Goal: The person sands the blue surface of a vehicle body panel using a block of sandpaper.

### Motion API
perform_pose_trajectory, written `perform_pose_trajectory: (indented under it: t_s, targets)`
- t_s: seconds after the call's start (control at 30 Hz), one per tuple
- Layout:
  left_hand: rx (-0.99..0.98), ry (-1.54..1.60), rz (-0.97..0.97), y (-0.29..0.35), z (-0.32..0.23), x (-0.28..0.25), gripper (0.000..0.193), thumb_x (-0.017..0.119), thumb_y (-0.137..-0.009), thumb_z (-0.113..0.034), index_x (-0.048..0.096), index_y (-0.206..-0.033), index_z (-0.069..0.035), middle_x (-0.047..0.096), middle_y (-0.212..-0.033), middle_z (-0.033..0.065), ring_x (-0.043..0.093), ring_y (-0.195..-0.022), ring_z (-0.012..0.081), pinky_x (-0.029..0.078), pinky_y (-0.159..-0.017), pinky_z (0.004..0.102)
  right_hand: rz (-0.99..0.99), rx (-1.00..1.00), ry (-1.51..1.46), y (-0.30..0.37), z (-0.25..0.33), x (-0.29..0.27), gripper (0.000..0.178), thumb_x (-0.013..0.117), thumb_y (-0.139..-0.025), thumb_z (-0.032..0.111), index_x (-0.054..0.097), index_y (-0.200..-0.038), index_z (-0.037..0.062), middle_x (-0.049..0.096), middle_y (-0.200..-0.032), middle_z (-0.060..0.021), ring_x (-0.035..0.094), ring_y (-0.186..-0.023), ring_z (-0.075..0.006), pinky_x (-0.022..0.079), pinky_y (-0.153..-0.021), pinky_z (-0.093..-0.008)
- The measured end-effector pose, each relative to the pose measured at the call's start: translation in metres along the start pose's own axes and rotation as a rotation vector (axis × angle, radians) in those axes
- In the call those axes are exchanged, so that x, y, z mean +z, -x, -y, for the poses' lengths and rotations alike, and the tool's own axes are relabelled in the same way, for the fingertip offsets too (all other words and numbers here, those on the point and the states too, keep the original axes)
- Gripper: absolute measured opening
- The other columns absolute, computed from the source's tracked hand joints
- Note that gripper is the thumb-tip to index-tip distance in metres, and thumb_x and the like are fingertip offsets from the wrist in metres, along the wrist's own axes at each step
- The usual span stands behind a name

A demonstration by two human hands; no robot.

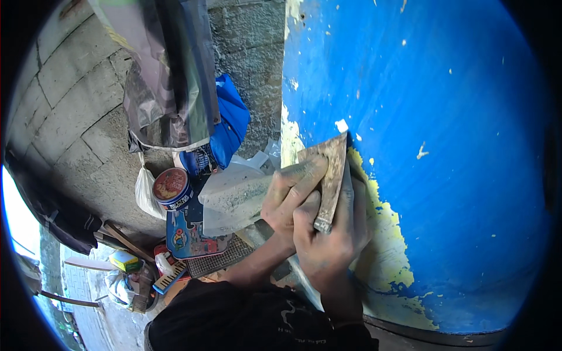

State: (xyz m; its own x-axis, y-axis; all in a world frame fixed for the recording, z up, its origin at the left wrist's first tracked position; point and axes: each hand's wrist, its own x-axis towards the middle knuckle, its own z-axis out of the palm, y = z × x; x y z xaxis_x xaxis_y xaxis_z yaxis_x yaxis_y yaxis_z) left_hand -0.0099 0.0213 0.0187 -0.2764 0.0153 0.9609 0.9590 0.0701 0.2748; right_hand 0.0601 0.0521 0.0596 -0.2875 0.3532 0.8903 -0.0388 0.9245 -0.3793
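Note:
Both my hands grip a worn, paint-stained scraper point(332, 190) with a flared flat blade, tilted against a large blue painted panel point(451, 169). My left hand point(290, 196) presses its fingers on the blade's left side. Closed around the lower part is my right hand point(333, 251), its fingers running up along the right side of the tool. One blade corner reaches a small white chip mark on the blue paint. Below and right of my hands, a pale yellow patch point(386, 248) with ragged edges shows where paint is gone.
A striped cloth or sheet point(170, 76) hangs at upper left, beside a blue bag point(231, 123) and a grey block wall point(252, 58). A clear plastic bag point(234, 202), a round tin point(171, 186) and a printed tray point(190, 240) lie left of my arms. A bucket of odds and ends point(143, 286) stands lower left.

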Motion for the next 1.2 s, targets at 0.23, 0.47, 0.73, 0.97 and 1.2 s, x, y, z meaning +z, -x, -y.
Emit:
perform_pose_trajectory:
  t_s: [0.23, 0.47, 0.73, 0.97, 1.2]
  targets:
    - [-0.135, 0.064, 0.147, 0.006, -0.013, -0.015, 0.031, 0.064, -0.077, -0.007, 0.071, -0.107, -0.004, 0.066, -0.098, 0.0118, 0.064, -0.083, 0.0223, 0.051, -0.071, 0.0307, -0.041, 0.123, -0.144, 0.007, 0.002, -0.005, 0.034, 0.066, -0.075, 0.009, 0.055, -0.103, -0.0057, 0.063, -0.088, -0.0163, 0.066, -0.072, -0.0228, 0.055, -0.062, -0.0319]
    - [-0.133, 0.025, 0.186, 0.005, -0.016, -0.02, 0.039, 0.069, -0.069, -0.008, 0.07, -0.108, -0.004, 0.064, -0.092, 0.0072, 0.063, -0.077, 0.0192, 0.051, -0.065, 0.0283, 0.076, 0.111, -0.075, 0.009, 0.006, -0.016, 0.028, 0.063, -0.078, 0.007, 0.056, -0.103, -0.0037, 0.06, -0.079, -0.0143, 0.063, -0.062, -0.0283, 0.052, -0.057, -0.0359]
    - [-0.244, 0.023, 0.176, -0.011, -0.018, -0.014, 0.035, 0.068, -0.071, -0.006, 0.071, -0.106, -0.005, 0.062, -0.086, 0.0058, 0.061, -0.077, 0.0176, 0.047, -0.066, 0.0277, 0.063, 0.123, -0.169, -0.004, -0.006, -0.009, 0.034, 0.065, -0.08, 0.007, 0.054, -0.11, -0.0055, 0.063, -0.086, -0.0216, 0.066, -0.073, -0.0351, 0.055, -0.064, -0.0379]
    - [-0.158, 0.101, 0.262, 0.011, -0.014, -0.032, 0.038, 0.07, -0.071, -0.008, 0.07, -0.109, -0.006, 0.065, -0.095, 0.0102, 0.062, -0.077, 0.0203, 0.051, -0.066, 0.03, 0.059, 0.198, -0.112, 0.027, 0.0, -0.012, 0.026, 0.056, -0.084, 0.006, 0.053, -0.108, -0.0029, 0.062, -0.082, -0.0169, 0.066, -0.068, -0.0272, 0.052, -0.063, -0.0355]
    - [-0.081, 0.109, 0.322, 0.002, -0.014, -0.036, 0.038, 0.071, -0.071, -0.011, 0.07, -0.108, -0.004, 0.064, -0.097, 0.009, 0.062, -0.079, 0.0214, 0.051, -0.067, 0.0312, 0.065, 0.182, -0.186, 0.021, 0.001, -0.018, 0.033, 0.06, -0.08, 0.005, 0.052, -0.11, -0.0047, 0.061, -0.082, -0.0204, 0.065, -0.067, -0.0354, 0.053, -0.06, -0.0401]
